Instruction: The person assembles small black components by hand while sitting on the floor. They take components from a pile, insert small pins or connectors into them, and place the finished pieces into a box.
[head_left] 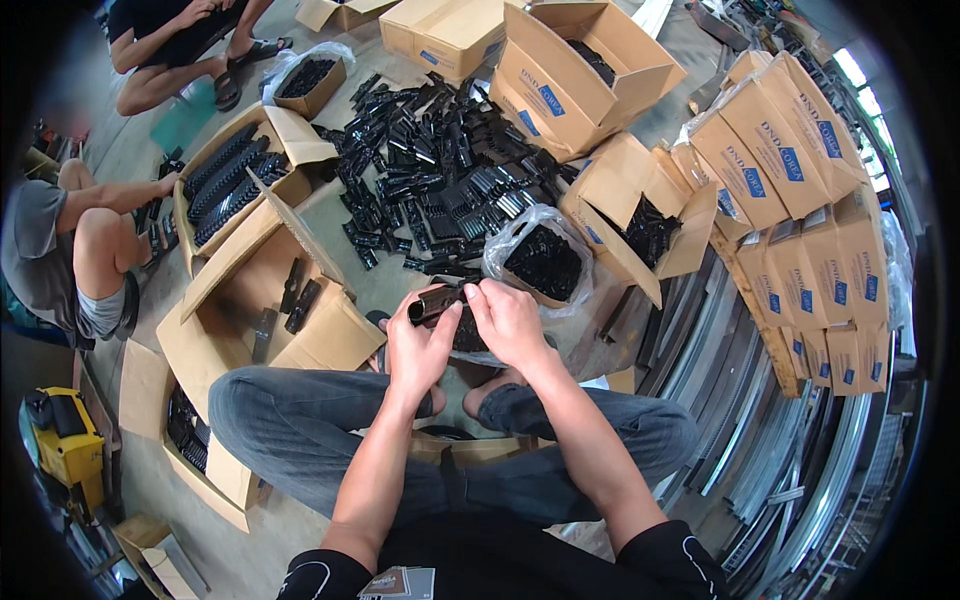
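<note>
My left hand [416, 345] is wrapped round a short black tubular metal part [432, 305], its open round end facing left. My right hand [508, 322] is closed at the part's other end, thumb and fingers pinched together; whether a small piece is between them I cannot make out. Just beyond my right hand stands a box lined with a clear plastic bag [497, 251], full of small black pieces. To the left, an open cardboard box [225, 315] has a few black metal parts [302, 306] in it.
A large heap of black metal parts [420, 170] covers the floor ahead. Open cartons [555, 90] stand around it, and stacked cartons [800, 180] rise at the right above long metal profiles [790, 450]. Two people sit at the left; a yellow machine [72, 445] stands lower left.
</note>
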